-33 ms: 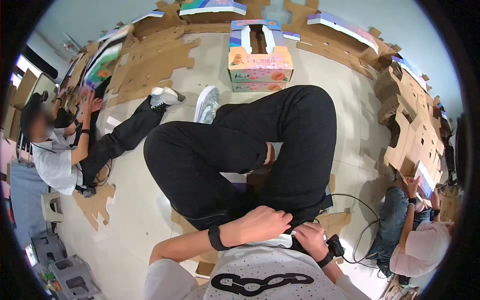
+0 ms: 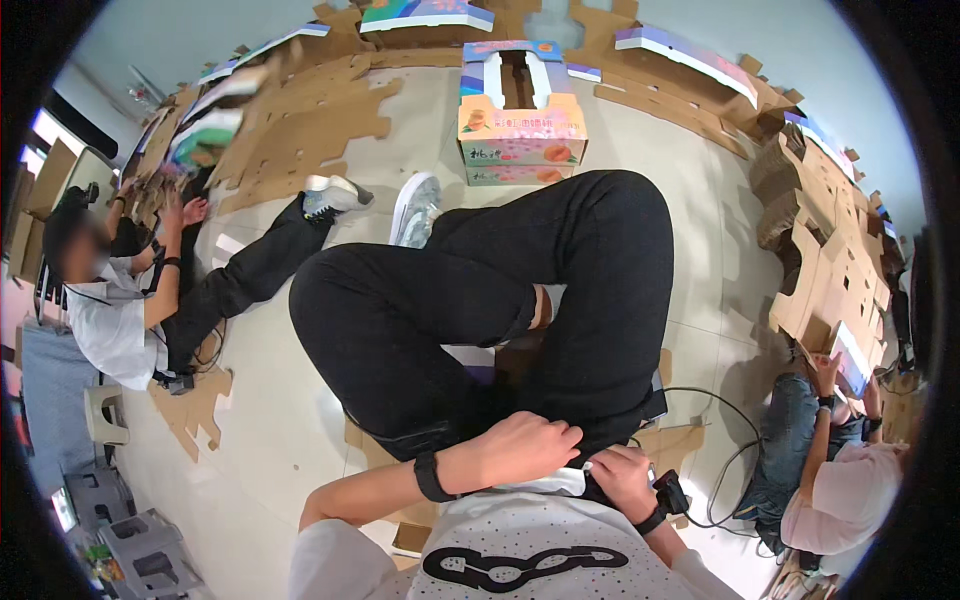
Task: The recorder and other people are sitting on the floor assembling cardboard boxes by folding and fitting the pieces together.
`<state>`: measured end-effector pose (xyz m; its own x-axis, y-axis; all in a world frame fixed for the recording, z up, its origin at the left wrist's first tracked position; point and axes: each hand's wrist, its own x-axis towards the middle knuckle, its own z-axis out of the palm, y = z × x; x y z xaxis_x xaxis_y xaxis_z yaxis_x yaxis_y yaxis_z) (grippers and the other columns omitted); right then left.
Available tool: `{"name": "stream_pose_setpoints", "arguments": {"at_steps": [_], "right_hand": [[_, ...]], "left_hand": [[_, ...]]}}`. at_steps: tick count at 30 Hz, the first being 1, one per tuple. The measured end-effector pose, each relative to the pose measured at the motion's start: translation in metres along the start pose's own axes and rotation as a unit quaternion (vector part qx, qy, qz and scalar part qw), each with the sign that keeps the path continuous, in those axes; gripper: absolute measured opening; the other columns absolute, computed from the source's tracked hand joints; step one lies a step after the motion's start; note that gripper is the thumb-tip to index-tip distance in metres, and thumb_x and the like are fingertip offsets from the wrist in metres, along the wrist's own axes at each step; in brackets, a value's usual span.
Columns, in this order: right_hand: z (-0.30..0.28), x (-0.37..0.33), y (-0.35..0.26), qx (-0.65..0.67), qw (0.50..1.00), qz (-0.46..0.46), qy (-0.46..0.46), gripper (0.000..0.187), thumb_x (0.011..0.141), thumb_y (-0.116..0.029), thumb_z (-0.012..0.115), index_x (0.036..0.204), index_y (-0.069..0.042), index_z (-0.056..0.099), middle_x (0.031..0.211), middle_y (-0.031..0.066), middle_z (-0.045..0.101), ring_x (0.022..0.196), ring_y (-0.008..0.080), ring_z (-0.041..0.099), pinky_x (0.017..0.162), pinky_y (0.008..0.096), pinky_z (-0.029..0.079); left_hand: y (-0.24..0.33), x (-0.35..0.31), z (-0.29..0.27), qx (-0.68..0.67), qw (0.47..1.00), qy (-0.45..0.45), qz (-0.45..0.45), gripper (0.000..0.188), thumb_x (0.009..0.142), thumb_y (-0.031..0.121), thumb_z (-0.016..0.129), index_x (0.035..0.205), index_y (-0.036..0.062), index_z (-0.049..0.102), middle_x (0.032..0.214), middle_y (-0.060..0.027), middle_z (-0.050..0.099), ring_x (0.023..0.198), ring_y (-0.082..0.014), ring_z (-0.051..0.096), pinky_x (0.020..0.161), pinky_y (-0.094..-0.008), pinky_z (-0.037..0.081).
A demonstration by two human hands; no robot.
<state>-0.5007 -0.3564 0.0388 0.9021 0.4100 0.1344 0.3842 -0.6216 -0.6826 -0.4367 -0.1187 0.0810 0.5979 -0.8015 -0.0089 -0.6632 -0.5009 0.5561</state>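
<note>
My left hand [image 2: 528,445] rests over my lap with its fingers curled in. Just right of it and a little lower is my right hand [image 2: 621,478], its fingers bent together at my waist. Whatever either hand grips is hidden. Between them show the hem of my white speckled shirt [image 2: 530,520] and my black trousers [image 2: 490,390]. Both wrists wear black bands. Beyond my bent legs stands a printed fruit carton [image 2: 520,130] in pink, orange and blue, with an opening in its top.
Flattened cardboard sheets [image 2: 290,130] lie along the far wall; more cardboard is stacked at the right [image 2: 830,270]. A co-worker [image 2: 110,310] sits at the left handling printed card. Another person [image 2: 840,490] at the right holds a carton piece. A black cable [image 2: 715,480] curves beside my right arm.
The left co-worker's printed sheet has shifted and is blurred, and that person's hands have moved slightly. My own hands have barely moved.
</note>
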Motion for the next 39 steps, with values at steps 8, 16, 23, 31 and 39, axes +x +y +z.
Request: {"name": "stream_pose_setpoints", "arguments": {"at_steps": [8,16,23,31,39], "right_hand": [[-0.026,-0.024,-0.018,0.091,0.992,0.050,-0.070,0.016,0.084,0.000,0.069,0.099,0.000,0.066,0.088,0.0163,0.065,0.076,0.0336,0.066,0.068,0.0392,0.055],[0.004,-0.016,0.004,-0.002,0.992,-0.086,0.091,0.013,0.071,-0.007,0.079,0.073,-0.007,0.066,0.067,0.0052,0.062,0.058,0.0235,0.063,0.054,0.0362,0.050],[0.003,-0.002,-0.007,-0.014,0.998,0.004,0.066,0.020,0.065,-0.008,0.077,0.078,-0.011,0.062,0.068,0.0045,0.061,0.057,0.0259,0.063,0.052,0.0365,0.048],[-0.067,0.010,-0.002,0.084,0.974,-0.025,-0.210,0.024,0.082,-0.019,0.077,0.102,-0.010,0.067,0.079,0.0066,0.068,0.069,0.0255,0.069,0.060,0.0362,0.053],[-0.155,0.058,0.027,0.170,0.950,-0.047,-0.256,0.025,0.080,-0.018,0.083,0.097,-0.004,0.073,0.087,0.0102,0.074,0.077,0.0210,0.072,0.069,0.0313,0.054]], "left_hand": [[0.008,-0.029,-0.014,-0.032,0.997,0.063,-0.043,0.021,0.096,0.023,0.062,0.087,0.0036,0.059,0.073,-0.0121,0.062,0.063,-0.0305,0.067,0.054,-0.0392,0.054],[0.042,-0.019,-0.005,-0.037,0.998,0.048,0.001,0.024,0.093,0.025,0.065,0.089,0.0038,0.056,0.079,-0.0122,0.060,0.069,-0.0305,0.066,0.058,-0.0400,0.053],[0.053,-0.011,0.021,-0.004,0.997,0.019,-0.076,0.029,0.092,0.028,0.066,0.096,0.0027,0.053,0.083,-0.0129,0.062,0.078,-0.0297,0.067,0.062,-0.0389,0.054],[0.068,-0.053,-0.066,0.099,0.982,0.048,-0.153,0.027,0.085,0.028,0.073,0.093,0.0056,0.061,0.083,-0.0119,0.062,0.077,-0.0314,0.066,0.067,-0.0414,0.054],[0.057,-0.108,-0.183,0.220,0.872,0.298,-0.320,0.017,0.080,0.007,0.076,0.091,0.0037,0.064,0.073,-0.0078,0.060,0.061,-0.0200,0.058,0.057,-0.0301,0.047]]}}
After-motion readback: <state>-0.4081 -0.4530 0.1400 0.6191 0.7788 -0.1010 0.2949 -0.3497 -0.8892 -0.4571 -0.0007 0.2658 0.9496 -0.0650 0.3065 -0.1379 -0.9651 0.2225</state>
